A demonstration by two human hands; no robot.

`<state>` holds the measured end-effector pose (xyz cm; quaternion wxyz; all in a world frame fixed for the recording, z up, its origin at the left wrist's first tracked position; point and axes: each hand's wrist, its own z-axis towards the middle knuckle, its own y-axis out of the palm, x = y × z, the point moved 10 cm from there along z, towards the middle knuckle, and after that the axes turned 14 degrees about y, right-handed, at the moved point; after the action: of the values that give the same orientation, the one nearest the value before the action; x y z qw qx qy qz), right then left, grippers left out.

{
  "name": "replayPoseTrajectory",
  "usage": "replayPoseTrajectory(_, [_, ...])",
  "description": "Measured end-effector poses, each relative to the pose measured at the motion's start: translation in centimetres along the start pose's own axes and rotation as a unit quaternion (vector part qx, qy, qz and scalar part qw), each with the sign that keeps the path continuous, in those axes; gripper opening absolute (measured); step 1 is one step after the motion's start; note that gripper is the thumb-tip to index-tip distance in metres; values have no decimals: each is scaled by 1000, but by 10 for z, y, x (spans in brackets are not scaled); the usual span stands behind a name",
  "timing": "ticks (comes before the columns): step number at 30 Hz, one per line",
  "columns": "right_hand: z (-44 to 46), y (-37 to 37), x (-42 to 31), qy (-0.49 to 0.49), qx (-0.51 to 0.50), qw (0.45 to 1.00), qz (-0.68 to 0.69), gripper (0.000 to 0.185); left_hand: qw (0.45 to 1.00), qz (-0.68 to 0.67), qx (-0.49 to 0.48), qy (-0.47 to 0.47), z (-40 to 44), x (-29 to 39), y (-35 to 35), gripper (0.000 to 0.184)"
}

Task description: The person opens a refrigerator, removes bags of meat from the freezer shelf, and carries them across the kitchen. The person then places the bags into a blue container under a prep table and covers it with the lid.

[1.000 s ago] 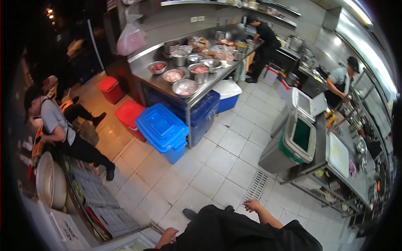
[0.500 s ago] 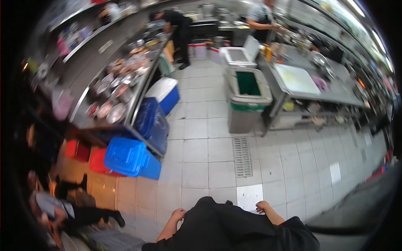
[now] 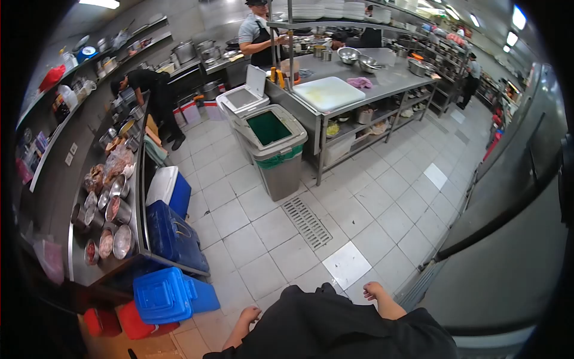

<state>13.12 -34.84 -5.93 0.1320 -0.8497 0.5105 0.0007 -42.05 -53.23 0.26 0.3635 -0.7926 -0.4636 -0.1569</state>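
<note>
Head-camera view of a kitchen aisle, in which the wearer's two bare hands hung at either side of a black garment (image 3: 326, 329). The left hand (image 3: 250, 315) was loosely curled, and whether its fingers enclosed anything could not be told; the nearest container to it was a blue lidded tub (image 3: 160, 294), which stood on the floor to its left, apart from the hand and beside red containers (image 3: 134, 322). The right hand (image 3: 374, 291) was likewise half curled, its grip impossible to determine; a pale floor tile (image 3: 347, 265) appeared just beyond it, and a large grey metal unit (image 3: 508, 272) rose to its right. Farther forward, a slotted floor grate (image 3: 307, 222) lay in front of a grey waste bin (image 3: 278, 179) with a green liner (image 3: 287, 158). To the right of the bin, a steel counter (image 3: 394, 78) bore a white cutting board (image 3: 329, 94) and a crumpled pink-purple cloth (image 3: 360, 82). At left, a steel table (image 3: 82, 263) carried metal bowls (image 3: 124, 242), some containing meat. A co-worker in black (image 3: 158, 99) bent over its far end, while another in a grey shirt and dark apron (image 3: 258, 39) stood behind the counter.
</note>
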Motion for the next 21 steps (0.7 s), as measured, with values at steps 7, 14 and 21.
replayPoseTrajectory(7, [-50, 117, 62, -5, -16, 998, 67, 24, 998, -43, -1, 36, -6, -104, -43, 28])
replayPoseTrajectory(14, [-88, 151, 127, 26, 16, 999, 26, 30, 984, 96, -129, 77, -37, -192, -14, 30])
replayPoseTrajectory(21, [-61, 143, 158, 32, 28, 997, 59, 26, 992, 57, -48, 102, -20, -159, -13, 30])
